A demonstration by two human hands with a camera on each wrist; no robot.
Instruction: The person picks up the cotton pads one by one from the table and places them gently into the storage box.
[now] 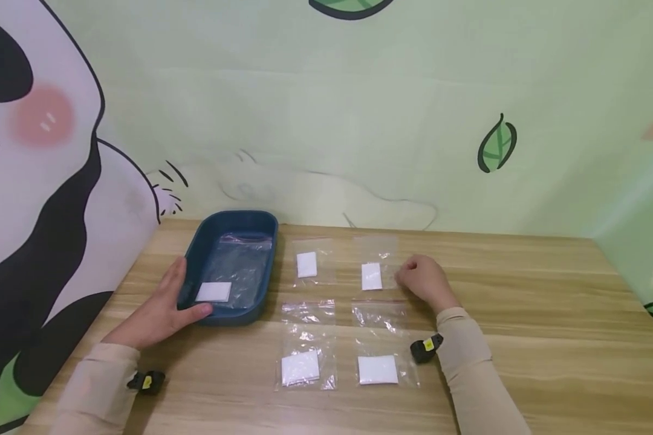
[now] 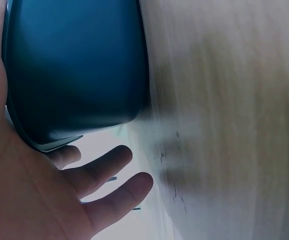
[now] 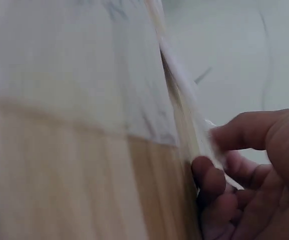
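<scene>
My left hand (image 1: 162, 307) grips the corner of a dark blue plastic tray (image 1: 272, 266), thumb over its near rim and fingers along its left side. The left wrist view shows the tray's outer wall (image 2: 79, 65) close to the palm. In the tray lies a clear zip bag (image 1: 238, 266) with a white folded paper (image 1: 214, 292) inside. At the back right, my right hand (image 1: 424, 279) pinches the edge of another zip bag (image 1: 380, 249), which holds a white piece (image 1: 371, 276). In the right wrist view, thumb and fingers (image 3: 244, 131) meet at the bag's edge.
Left of the pinched bag lies a similar zip bag (image 1: 325, 261). Nearer me are a left zip bag (image 1: 307, 323) and a right zip bag (image 1: 381, 326), each with a white piece. All rest on the wooden table (image 1: 522, 338), against a printed backdrop (image 1: 413, 121).
</scene>
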